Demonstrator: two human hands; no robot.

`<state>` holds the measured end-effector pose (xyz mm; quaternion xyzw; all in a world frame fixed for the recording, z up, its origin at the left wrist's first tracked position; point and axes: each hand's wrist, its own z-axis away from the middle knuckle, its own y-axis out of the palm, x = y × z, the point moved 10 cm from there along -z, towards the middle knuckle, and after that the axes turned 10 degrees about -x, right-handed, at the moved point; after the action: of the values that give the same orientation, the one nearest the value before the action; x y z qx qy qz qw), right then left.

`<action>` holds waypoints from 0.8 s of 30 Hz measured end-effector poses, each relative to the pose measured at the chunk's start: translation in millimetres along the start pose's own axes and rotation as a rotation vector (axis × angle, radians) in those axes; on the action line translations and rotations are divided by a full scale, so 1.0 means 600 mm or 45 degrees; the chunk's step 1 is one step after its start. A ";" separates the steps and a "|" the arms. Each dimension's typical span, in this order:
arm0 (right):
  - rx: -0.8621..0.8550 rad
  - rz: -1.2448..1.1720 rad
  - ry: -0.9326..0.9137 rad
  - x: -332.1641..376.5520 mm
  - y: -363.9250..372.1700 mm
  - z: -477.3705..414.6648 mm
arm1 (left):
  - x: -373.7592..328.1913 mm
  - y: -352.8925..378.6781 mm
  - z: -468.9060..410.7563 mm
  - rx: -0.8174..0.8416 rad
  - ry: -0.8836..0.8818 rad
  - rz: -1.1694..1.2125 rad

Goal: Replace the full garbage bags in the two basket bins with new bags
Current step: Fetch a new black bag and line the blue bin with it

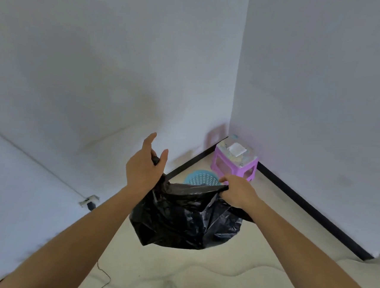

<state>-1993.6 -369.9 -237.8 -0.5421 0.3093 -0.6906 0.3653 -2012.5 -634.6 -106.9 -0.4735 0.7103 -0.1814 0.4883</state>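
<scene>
A black garbage bag (186, 220) hangs in the air in the middle of the view, its mouth stretched between both hands. My left hand (143, 167) pinches the bag's left rim, thumb and forefinger raised above it. My right hand (237, 192) grips the right rim. Behind the bag, on the floor in the room's corner, stands a light blue basket bin (201, 178); only its upper rim and mesh wall show, the rest is hidden by the bag. No second bin is in view.
A purple plastic stool (235, 162) with a white paper on top stands in the corner just right of the bin. White walls with a black skirting board (310, 210) meet there. A thin cable (103, 275) lies on the beige floor at the bottom left.
</scene>
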 end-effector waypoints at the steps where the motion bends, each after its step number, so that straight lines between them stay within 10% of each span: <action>1: 0.010 0.013 0.003 0.005 0.002 -0.024 | 0.003 0.009 -0.020 -0.028 -0.004 0.037; 24: -0.029 0.154 0.057 0.142 -0.066 -0.559 | 0.080 0.243 -0.582 -0.240 -0.048 0.463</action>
<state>-2339.7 -409.5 -234.7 -0.5108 0.3575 -0.6757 0.3933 -2390.4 -676.1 -77.5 -0.3842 0.7886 -0.0142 0.4798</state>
